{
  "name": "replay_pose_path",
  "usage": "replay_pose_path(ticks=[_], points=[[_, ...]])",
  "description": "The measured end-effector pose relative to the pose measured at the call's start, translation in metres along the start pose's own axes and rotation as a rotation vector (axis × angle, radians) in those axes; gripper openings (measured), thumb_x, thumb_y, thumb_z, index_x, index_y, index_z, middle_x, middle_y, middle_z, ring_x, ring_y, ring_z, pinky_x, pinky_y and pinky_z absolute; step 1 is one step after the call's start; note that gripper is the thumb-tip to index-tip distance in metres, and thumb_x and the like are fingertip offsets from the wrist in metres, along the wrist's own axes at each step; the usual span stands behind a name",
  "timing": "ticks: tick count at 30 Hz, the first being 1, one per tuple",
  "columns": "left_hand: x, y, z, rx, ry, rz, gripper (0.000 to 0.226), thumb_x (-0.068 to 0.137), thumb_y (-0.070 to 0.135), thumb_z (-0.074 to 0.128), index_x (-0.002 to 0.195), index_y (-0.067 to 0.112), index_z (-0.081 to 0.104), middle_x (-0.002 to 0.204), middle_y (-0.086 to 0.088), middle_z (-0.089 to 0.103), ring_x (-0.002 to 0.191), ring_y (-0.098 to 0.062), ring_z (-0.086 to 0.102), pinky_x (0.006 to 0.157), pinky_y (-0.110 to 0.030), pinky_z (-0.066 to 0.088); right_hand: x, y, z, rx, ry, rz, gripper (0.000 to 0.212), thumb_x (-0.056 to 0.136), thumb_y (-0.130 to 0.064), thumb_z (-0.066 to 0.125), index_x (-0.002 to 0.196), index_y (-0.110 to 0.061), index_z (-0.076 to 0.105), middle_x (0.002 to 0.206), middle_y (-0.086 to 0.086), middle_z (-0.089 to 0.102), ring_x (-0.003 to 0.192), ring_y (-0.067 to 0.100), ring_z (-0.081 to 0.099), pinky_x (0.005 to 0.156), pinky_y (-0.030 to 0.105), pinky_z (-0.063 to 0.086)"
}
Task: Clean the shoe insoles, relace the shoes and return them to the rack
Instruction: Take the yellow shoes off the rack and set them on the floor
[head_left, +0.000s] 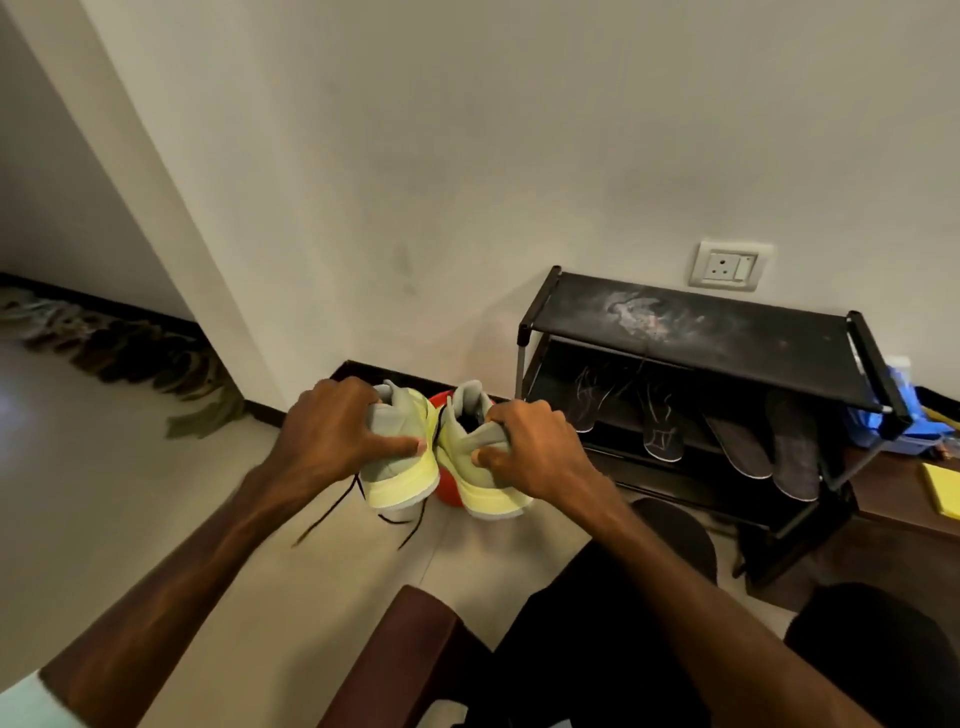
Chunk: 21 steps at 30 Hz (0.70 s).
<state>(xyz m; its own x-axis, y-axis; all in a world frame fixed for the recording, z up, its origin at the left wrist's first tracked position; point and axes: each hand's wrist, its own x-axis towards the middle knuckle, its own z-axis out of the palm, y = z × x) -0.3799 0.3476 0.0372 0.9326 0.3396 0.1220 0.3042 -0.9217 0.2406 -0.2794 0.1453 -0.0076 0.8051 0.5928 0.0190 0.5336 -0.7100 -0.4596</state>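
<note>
ok so my left hand (332, 431) has its fingers (400, 445) curled round the left shoe (400, 467) at the heel, right hand (540, 452) same on the right shoe (483, 478), both off the floor (156, 493), toes pointing away, rack (727, 322) off right, nearer my right hand

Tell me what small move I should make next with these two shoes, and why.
Probably set both down on the floor. Your left hand grips the left shoe and your right hand the right shoe, so neither is free. A black lace hangs loose from the left shoe, and insoles sit out on the lower shelf of the rack, so lacing and refitting seem undone.
</note>
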Motion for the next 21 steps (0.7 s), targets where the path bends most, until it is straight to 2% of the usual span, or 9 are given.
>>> replay_pose_path(ticks=[2, 5, 8, 10, 13, 15, 18, 20, 21], points=[[0.002, -0.012, 0.016, 0.019, -0.087, 0.008, 0.062, 0.06, 0.07, 0.085, 0.105, 0.028, 0.076, 0.068, 0.011, 0.058, 0.059, -0.007, 0.059, 0.059, -0.028, 0.052, 0.001, 0.004, 0.019, 0.099, -0.043, 0.057, 0.033, 0.081, -0.037, 0.081, 0.11, -0.022, 0.073, 0.104, 0.002, 0.072, 0.093, 0.026, 0.07, 0.078, 0.041, 0.06], [0.01, -0.029, 0.042, 0.008, -0.251, -0.02, 0.051, 0.055, 0.068, 0.089, 0.085, 0.032, 0.069, 0.061, 0.017, 0.058, 0.056, -0.005, 0.061, 0.056, -0.027, 0.053, 0.003, 0.006, 0.055, 0.251, -0.146, 0.183, 0.033, 0.083, -0.035, 0.082, 0.109, -0.017, 0.071, 0.101, 0.002, 0.07, 0.08, 0.023, 0.072, 0.065, 0.037, 0.063], [0.021, -0.046, 0.08, 0.008, -0.417, -0.051, 0.061, 0.054, 0.07, 0.088, 0.09, 0.025, 0.069, 0.066, 0.015, 0.063, 0.058, -0.006, 0.064, 0.058, -0.028, 0.056, 0.01, 0.012, 0.095, 0.313, -0.262, 0.285, 0.03, 0.085, -0.036, 0.081, 0.095, -0.012, 0.066, 0.081, 0.002, 0.069, 0.055, 0.014, 0.067, 0.046, 0.024, 0.055], [0.025, -0.053, 0.109, 0.012, -0.491, -0.071, 0.065, 0.056, 0.068, 0.088, 0.097, 0.023, 0.066, 0.074, 0.012, 0.066, 0.06, -0.006, 0.066, 0.057, -0.027, 0.056, 0.012, 0.02, 0.117, 0.32, -0.31, 0.329, 0.031, 0.084, -0.035, 0.08, 0.094, -0.011, 0.063, 0.076, 0.001, 0.066, 0.053, 0.013, 0.064, 0.039, 0.019, 0.047], [0.031, -0.062, 0.154, -0.026, -0.513, -0.103, 0.069, 0.057, 0.07, 0.087, 0.103, 0.022, 0.066, 0.078, 0.01, 0.066, 0.064, -0.009, 0.066, 0.062, -0.029, 0.057, 0.018, 0.037, 0.146, 0.356, -0.374, 0.445, 0.031, 0.082, -0.028, 0.078, 0.102, -0.006, 0.067, 0.085, 0.01, 0.071, 0.055, 0.024, 0.071, 0.048, 0.034, 0.061], [0.035, -0.065, 0.179, -0.065, -0.517, -0.113, 0.057, 0.06, 0.068, 0.086, 0.092, 0.024, 0.067, 0.07, 0.011, 0.064, 0.065, -0.011, 0.067, 0.058, -0.026, 0.051, 0.026, 0.048, 0.16, 0.363, -0.374, 0.503, 0.028, 0.08, -0.024, 0.072, 0.102, -0.006, 0.071, 0.091, 0.016, 0.072, 0.057, 0.028, 0.073, 0.051, 0.042, 0.063], [0.047, -0.067, 0.21, -0.103, -0.567, -0.087, 0.041, 0.064, 0.06, 0.087, 0.072, 0.028, 0.063, 0.067, 0.007, 0.063, 0.071, -0.018, 0.066, 0.063, -0.028, 0.05, 0.045, 0.064, 0.175, 0.338, -0.41, 0.54, 0.025, 0.08, -0.014, 0.065, 0.105, -0.011, 0.07, 0.1, 0.017, 0.072, 0.07, 0.032, 0.074, 0.049, 0.038, 0.062], [0.055, -0.066, 0.228, -0.101, -0.629, -0.062, 0.037, 0.067, 0.055, 0.088, 0.075, 0.024, 0.068, 0.077, 0.004, 0.066, 0.079, -0.021, 0.064, 0.068, -0.031, 0.048, 0.055, 0.075, 0.186, 0.319, -0.442, 0.528, 0.029, 0.082, -0.008, 0.061, 0.11, -0.014, 0.066, 0.107, 0.017, 0.07, 0.084, 0.035, 0.073, 0.041, 0.028, 0.056], [0.06, -0.066, 0.24, -0.092, -0.661, -0.054, 0.039, 0.068, 0.053, 0.088, 0.083, 0.021, 0.074, 0.086, 0.001, 0.069, 0.084, -0.022, 0.064, 0.07, -0.031, 0.047, 0.059, 0.081, 0.195, 0.31, -0.44, 0.531, 0.031, 0.082, -0.009, 0.06, 0.112, -0.014, 0.065, 0.113, 0.016, 0.068, 0.091, 0.036, 0.072, 0.043, 0.028, 0.056]])
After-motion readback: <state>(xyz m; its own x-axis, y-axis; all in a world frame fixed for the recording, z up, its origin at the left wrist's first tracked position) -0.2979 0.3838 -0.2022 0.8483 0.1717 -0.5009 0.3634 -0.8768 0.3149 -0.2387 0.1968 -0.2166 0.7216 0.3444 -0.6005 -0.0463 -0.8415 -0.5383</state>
